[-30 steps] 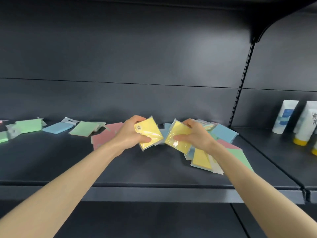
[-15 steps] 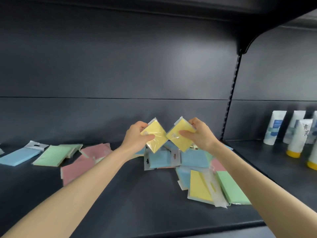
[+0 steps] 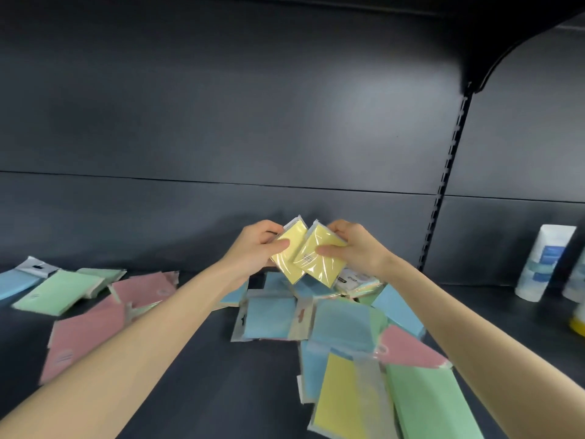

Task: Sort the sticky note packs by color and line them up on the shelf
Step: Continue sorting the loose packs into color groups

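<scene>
The small print on the packs was too blurry to read. The pile of packs (image 3: 345, 324) lay in a heap on the shelf (image 3: 205, 384), one on top of another, so many were only half seen. A blue pack (image 3: 269, 318) lay near the middle of it, and a pink pack (image 3: 408, 346) poked out farther right. At the bottom a flat yellow pack (image 3: 338, 397) and a green pack (image 3: 427, 407) were cut off by the edge. Far to the left a second blue pack (image 3: 14, 282) was cut off too. The left arm hid part of the pink packs (image 3: 85, 334) on the left side. A light green pack (image 3: 57, 293) lay near them. On the right stood a white tube (image 3: 544, 261), and the tubes next to it were mostly out of view.

The left hand (image 3: 253, 248) pinched the left yellow pack (image 3: 292, 236), with the thumb on the front and the fingers curled behind. The right hand (image 3: 357, 251) pinched the right yellow pack (image 3: 319, 270) the same way. Both packs were up in the air, above the back of the pile, tilted like diamonds. They touched, and the right one lay a bit over the left one. The hands were close together, one on each side of the pair. How the fingers sat behind the packs could not be seen.
</scene>
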